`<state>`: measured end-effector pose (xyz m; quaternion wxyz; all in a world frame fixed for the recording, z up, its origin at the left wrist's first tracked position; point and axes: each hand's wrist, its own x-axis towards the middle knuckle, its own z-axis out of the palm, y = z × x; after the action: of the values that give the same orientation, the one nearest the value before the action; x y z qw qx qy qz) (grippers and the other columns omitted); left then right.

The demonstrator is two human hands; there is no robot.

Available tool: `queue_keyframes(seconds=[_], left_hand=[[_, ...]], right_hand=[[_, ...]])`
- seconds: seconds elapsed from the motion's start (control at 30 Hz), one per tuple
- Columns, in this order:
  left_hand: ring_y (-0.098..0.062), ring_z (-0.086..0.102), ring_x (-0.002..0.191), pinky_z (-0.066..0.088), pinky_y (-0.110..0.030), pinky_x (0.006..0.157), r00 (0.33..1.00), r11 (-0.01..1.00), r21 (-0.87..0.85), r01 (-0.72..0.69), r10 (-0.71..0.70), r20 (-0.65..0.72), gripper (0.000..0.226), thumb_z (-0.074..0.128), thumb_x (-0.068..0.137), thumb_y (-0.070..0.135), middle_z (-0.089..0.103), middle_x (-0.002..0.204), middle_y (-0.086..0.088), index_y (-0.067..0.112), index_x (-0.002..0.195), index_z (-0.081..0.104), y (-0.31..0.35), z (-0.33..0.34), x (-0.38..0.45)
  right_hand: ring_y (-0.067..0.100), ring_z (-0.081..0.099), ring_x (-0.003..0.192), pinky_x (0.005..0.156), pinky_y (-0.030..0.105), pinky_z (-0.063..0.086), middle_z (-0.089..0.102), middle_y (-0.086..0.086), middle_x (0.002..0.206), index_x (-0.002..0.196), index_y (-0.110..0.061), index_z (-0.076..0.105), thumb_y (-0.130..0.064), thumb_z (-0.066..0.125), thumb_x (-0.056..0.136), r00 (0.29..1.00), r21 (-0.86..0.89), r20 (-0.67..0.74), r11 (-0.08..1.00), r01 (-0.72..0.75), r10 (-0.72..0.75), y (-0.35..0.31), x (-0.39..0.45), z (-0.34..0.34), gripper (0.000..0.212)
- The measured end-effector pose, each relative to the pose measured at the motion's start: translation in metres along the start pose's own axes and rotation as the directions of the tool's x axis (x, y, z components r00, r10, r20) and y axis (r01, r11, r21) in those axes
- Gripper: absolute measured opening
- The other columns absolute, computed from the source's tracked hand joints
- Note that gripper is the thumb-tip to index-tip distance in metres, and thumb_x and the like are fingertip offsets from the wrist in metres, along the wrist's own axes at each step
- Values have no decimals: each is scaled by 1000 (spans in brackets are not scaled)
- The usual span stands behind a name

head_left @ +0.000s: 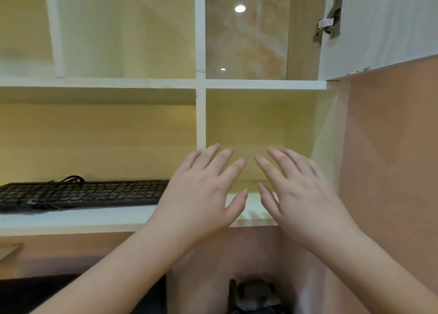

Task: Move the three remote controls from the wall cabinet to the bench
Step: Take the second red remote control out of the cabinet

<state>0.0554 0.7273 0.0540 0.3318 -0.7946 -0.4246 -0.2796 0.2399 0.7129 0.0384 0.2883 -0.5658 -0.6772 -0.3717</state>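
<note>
Both hands are raised side by side in front of the lower right compartment of the wall cabinet (201,124). The left hand (201,195) has its fingers straight and fanned apart, palm turned away toward the shelf, and it holds nothing. The right hand (298,192) mirrors it, fingers spread and straight, also holding nothing; the two thumbs point toward each other with a gap between them. Behind and between the fingers, the part of the lower right compartment that shows holds no object, though the hands cover much of its floor, so something low at the front could be hidden. Just left of the left hand, in the lower left compartment, a black keyboard (83,192) lies flat on the shelf with its cable (59,185) looped over the keys. The two upper compartments show no objects, and at the upper right an open cabinet door (379,29) with a metal hinge (328,22) stands out from the frame. No remote control appears anywhere in the view, and the bench cannot be made out either; only a dark blurred shape (254,294) shows at the bottom edge below the cabinet, too unclear to name. Judging from bare hands and no remote on the visible shelves, the task is either finished or the remaining remotes sit out of sight; the view does not settle which, and how many have reached the bench cannot be told.
</note>
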Motion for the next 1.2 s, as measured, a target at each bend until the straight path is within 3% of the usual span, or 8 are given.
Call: queue_keyframes(seconds=[0.37,0.5,0.77,0.87,1.03,1.13,1.2], left_hand=[[-27,48,128,36,-40,103,980,997,44,-55,63,-189,55,35,89,47,57,134,-6,19,132,55,-31,-37,53],[-25,54,116,33,-35,95,958,998,49,-44,56,-281,48,42,85,38,59,125,-5,17,127,57,-40,-47,72],[-21,57,109,46,-34,87,958,1000,14,-20,23,-285,45,43,84,36,61,117,-1,18,121,59,-54,-53,114],[-21,59,106,48,-34,88,966,1000,-3,-16,14,-258,44,44,84,36,62,116,-3,17,121,60,-56,-55,130],[-16,53,110,46,-31,92,992,998,-60,-36,28,-124,50,29,88,43,54,118,3,24,130,48,-51,-61,151],[-7,42,119,35,-21,94,1000,987,-158,15,-14,7,45,34,96,43,42,131,11,32,140,32,-51,-63,163],[-10,44,120,37,-25,96,997,984,-173,43,-31,71,45,37,96,41,43,132,8,31,139,34,-52,-66,172]], right_hand=[[30,45,130,109,44,34,53,12,138,134,-14,53,-38,39,91,988,-31,-147,998,50,-54,2,50,-18,51],[29,45,131,111,41,31,53,11,138,133,-14,55,-34,43,90,967,-28,-233,995,97,-101,12,69,-27,49],[28,46,129,107,35,27,56,10,135,131,-15,55,-35,39,90,950,-14,-299,996,87,-87,34,122,-41,49],[27,46,129,107,35,29,55,9,135,131,-16,55,-33,36,91,947,7,-308,995,96,-89,43,146,-40,48],[27,50,124,100,29,25,58,7,131,129,-15,57,-29,36,90,943,33,-319,993,112,-96,56,186,-42,47],[15,34,134,104,21,20,44,-4,144,140,-23,44,-26,35,99,979,276,-189,953,125,-74,58,209,-47,42],[8,26,137,107,21,20,36,-9,148,143,-28,37,-26,34,101,996,459,-36,884,84,-76,60,222,-48,43]])
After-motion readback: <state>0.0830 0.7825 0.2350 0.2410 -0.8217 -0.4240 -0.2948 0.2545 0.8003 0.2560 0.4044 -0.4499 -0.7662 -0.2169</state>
